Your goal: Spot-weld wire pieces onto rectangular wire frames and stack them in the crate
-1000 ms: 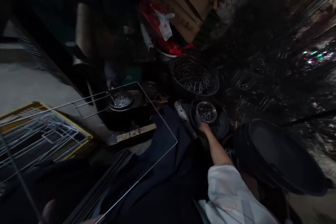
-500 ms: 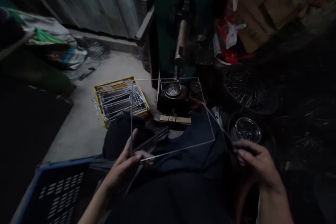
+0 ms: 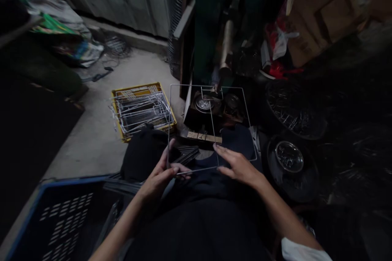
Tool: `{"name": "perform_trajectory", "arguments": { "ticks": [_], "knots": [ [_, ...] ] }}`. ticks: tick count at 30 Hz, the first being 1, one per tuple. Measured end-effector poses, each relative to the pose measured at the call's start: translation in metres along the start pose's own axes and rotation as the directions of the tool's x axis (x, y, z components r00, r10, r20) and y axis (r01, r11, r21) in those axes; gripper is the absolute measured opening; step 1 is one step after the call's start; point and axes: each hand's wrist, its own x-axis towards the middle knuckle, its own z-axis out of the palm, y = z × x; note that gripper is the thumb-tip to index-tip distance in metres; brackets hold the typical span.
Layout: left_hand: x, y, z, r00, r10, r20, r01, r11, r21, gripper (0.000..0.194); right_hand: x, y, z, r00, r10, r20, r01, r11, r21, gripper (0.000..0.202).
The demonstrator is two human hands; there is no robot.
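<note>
My left hand [image 3: 167, 163] is closed on the lower left corner of a thin rectangular wire frame [image 3: 190, 85], held tilted above my lap. My right hand [image 3: 237, 165] pinches a straight wire rod [image 3: 212, 120] that lies across the middle of the frame, its fingertips near the bottom side. The frame's far side overlaps the front of a machine [image 3: 226, 49] with a round metal die [image 3: 204, 103] below its arm. A small bent wire piece shows by the far side; whether it is joined to the frame I cannot tell.
A yellow crate [image 3: 122, 136] full of wire pieces sits on the floor ahead left. A blue crate [image 3: 45, 187] stands by my left side. To my right are a round bowl [image 3: 289, 157] of small metal parts and a dark basin [image 3: 318, 130] of wires. Cardboard boxes [image 3: 333, 20] lie behind.
My right hand has moved left with the wire rod and brought it across the wire frame. My left hand still holds the corner. The view has shifted slightly.
</note>
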Motion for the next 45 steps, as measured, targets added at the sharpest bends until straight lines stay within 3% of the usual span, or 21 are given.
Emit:
{"name": "perform_trajectory", "arguments": {
  "ticks": [11,21,45],
  "knots": [
    [0.01,-0.001,-0.004,0.999,-0.038,-0.012,0.038,0.999,-0.018,0.094,0.003,0.005,0.001,1.0,0.021,-0.017,-0.022,0.993,-0.112,0.087],
    [0.022,-0.002,-0.009,0.998,-0.031,0.057,0.032,0.999,-0.02,0.091,0.003,0.013,0.002,0.997,-0.043,-0.065,0.028,0.976,-0.216,0.089],
    [0.037,0.006,-0.007,0.997,-0.07,0.011,0.07,0.997,-0.023,0.095,0.014,0.022,-0.003,0.993,-0.05,-0.104,0.024,0.971,-0.237,0.091]
  ]
}}
